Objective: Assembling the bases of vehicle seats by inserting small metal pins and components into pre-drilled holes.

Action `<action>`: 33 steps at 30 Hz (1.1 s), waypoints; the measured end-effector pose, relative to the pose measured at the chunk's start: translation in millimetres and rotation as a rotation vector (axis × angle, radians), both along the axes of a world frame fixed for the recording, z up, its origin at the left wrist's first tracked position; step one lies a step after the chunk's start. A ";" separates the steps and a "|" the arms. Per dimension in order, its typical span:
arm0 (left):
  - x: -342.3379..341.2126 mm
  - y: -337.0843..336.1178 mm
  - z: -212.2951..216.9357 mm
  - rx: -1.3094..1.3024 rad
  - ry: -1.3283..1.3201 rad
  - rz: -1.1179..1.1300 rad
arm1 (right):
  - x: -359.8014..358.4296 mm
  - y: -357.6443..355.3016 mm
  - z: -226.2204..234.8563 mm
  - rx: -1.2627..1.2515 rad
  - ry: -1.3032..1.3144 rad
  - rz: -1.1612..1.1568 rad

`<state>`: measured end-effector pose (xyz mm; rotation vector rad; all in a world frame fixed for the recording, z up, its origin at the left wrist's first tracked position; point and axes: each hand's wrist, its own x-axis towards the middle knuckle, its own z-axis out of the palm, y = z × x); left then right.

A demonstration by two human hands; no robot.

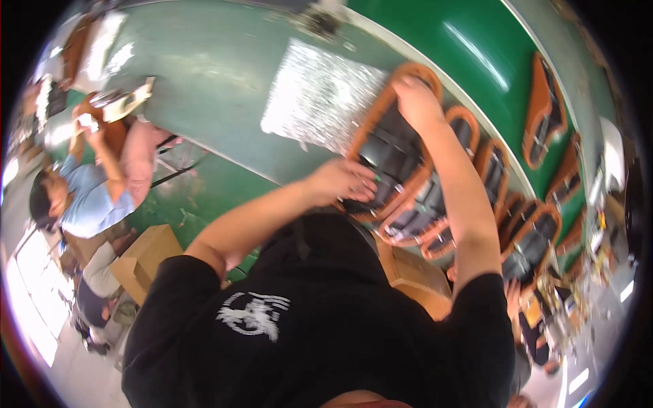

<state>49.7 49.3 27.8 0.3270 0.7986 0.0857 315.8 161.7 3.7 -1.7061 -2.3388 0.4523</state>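
A pair of sandals, with brown soles and black straps, lies slanted at the near side of the table in front of me. My right hand grips their far end, fingers bent over the brown rim. At the near end, my left hand has its curled fingers on the black straps and edge. Just left of the sandals is a stack of crinkled clear plastic bags, partly covered by them. More brown and black sandals lie close by on the right, partly behind my right forearm.
A green conveyor belt runs along the far right, carrying spaced sandals. The grey-green table stretches left. Cardboard boxes stand below. A co-worker in a blue shirt sits at left; another person's hand is at right.
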 end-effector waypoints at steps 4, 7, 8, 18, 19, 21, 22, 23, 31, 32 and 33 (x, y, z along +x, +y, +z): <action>3.6 -4.9 -8.3 -0.020 0.008 -0.080 | 1.5 -2.6 15.8 -0.083 -0.257 0.107; 3.7 -4.8 3.5 -0.006 0.019 -0.076 | -6.5 -0.2 20.7 -0.176 -0.409 0.098; 4.1 -2.5 7.2 0.011 0.022 -0.083 | -8.3 0.6 20.3 -0.161 -0.406 0.088; -2.6 0.9 12.3 -0.019 0.062 -0.088 | 4.1 13.8 38.1 -0.160 -0.342 0.334; -4.0 0.1 12.1 -0.017 0.062 -0.089 | 3.4 14.3 36.7 -0.198 -0.381 0.279; -8.1 -1.3 10.9 -0.037 0.058 -0.087 | 0.4 15.8 32.5 -0.236 -0.421 0.224; -8.8 -1.1 11.8 -0.036 0.057 -0.087 | -2.7 17.0 29.0 -0.219 -0.471 0.203; -9.3 -1.0 12.5 -0.041 0.052 -0.081 | -3.6 17.2 26.5 -0.203 -0.521 0.181; -11.7 1.4 13.0 -0.061 0.063 -0.021 | -19.0 -0.2 37.7 -0.198 -0.524 -0.031; -11.0 2.8 13.1 -0.080 0.084 0.004 | -15.3 -7.9 37.6 -0.142 -0.534 0.030; -10.0 2.5 13.9 -0.099 0.105 0.028 | -12.5 -14.4 35.5 -0.146 -0.536 0.025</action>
